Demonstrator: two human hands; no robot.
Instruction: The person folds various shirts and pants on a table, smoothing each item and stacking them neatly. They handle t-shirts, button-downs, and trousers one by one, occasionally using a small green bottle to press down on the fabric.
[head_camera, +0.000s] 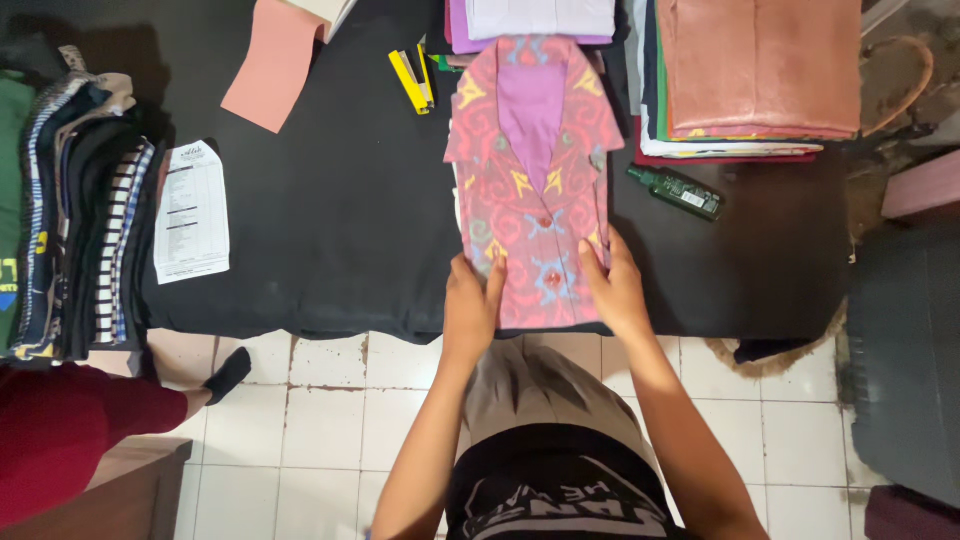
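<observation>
Head view showed the left hand (472, 300) and right hand (615, 290) flat, fingers open, gripping nothing, pressing the folded patterned shirt (530, 180) at the tabletop (330, 220) near edge; uneven pressure could slide it off.

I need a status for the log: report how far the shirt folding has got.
Done: folded stacks at right and left. In hand: the pink patterned shirt, folded and buttoned, both hands, left and right, pressing its lower edge. Left: no unfolded garments are in view.
</observation>
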